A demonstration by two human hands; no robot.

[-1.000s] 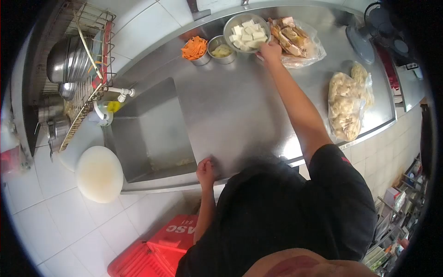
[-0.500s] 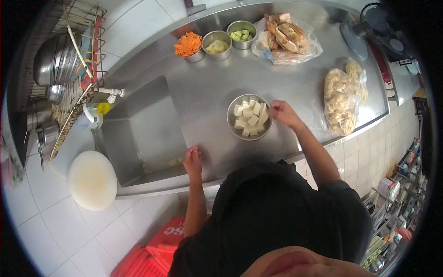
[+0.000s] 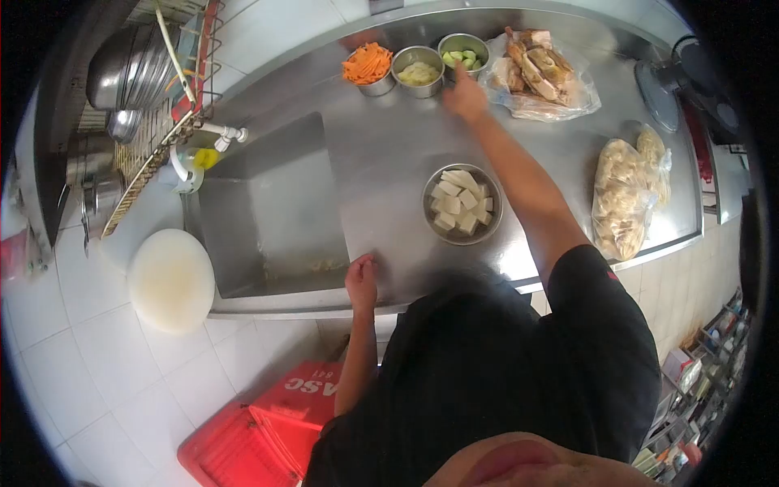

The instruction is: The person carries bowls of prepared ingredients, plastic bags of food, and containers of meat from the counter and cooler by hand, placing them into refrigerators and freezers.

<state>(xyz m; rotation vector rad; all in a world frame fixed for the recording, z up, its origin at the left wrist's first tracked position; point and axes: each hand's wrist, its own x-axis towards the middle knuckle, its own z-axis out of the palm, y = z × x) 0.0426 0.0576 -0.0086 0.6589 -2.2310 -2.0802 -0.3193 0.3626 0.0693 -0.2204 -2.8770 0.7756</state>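
**Steel tin [image 3: 465, 40] of green chunks [image 3: 469, 59], a right hand [image 3: 466, 101] at its near rim**

The tin stands at the far side of a steel worktop [image 3: 381, 162], near the top of the view. The right hand comes to it from five o'clock. Its fingers [image 3: 460, 75] are partly extended, meeting the rim at six o'clock; whether they grip it cannot be told.

Seen from that tin, a second tin [image 3: 419, 92] of pale yellowish pieces sits just beside it between eight and nine o'clock. Past that, near nine, a third tin [image 3: 378, 87] is heaped with orange shreds [image 3: 367, 63]. Between three and four, browned chunks, apparently meat [image 3: 542, 71], lie on a clear plastic bag [image 3: 568, 105]. At six o'clock, well apart, a steel bowl [image 3: 464, 240] holds white blocks [image 3: 468, 200].

Between four and five, clear bags of tan pieces [image 3: 621, 195] lie near the worktop's edge. Toward seven, the left hand [image 3: 362, 282] is beside the near corner of the sink [image 3: 292, 203], fingers loosely curled; whether anything is inside them cannot be told.

Farther out, a white round board [image 3: 172, 280] is near eight, and a red crate [image 3: 268, 422] near seven, below the worktop.
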